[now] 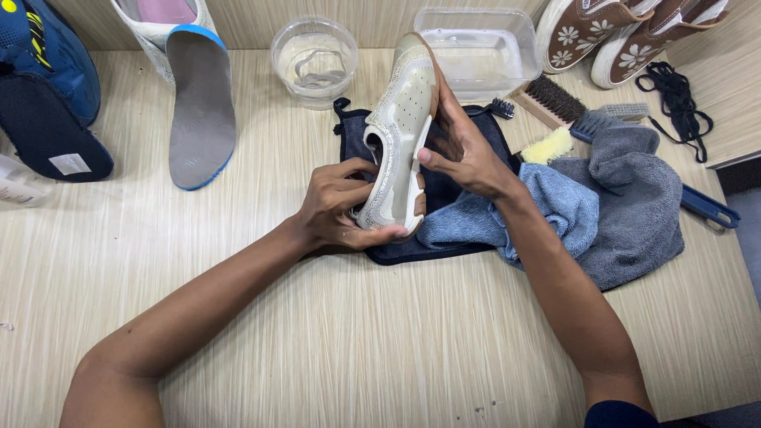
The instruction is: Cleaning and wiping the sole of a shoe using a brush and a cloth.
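A pale beige and white sneaker [400, 119] is held tilted on its side above a dark navy cloth [444, 186], toe pointing away from me. My left hand [341, 206] grips its heel end, fingers curled around the collar. My right hand [460, 143] clasps the sole side along the midfoot, thumb pressed on the white sole edge. A light blue towel [555, 206] lies under my right wrist.
A grey towel [634, 198] lies right of the blue one. Behind stand a round water bowl [315, 55], a rectangular clear tub [479, 47], brushes [555, 99], black laces [678, 99] and brown flowered shoes [610, 32]. A grey insole [200, 103] and blue shoe [47, 71] sit left.
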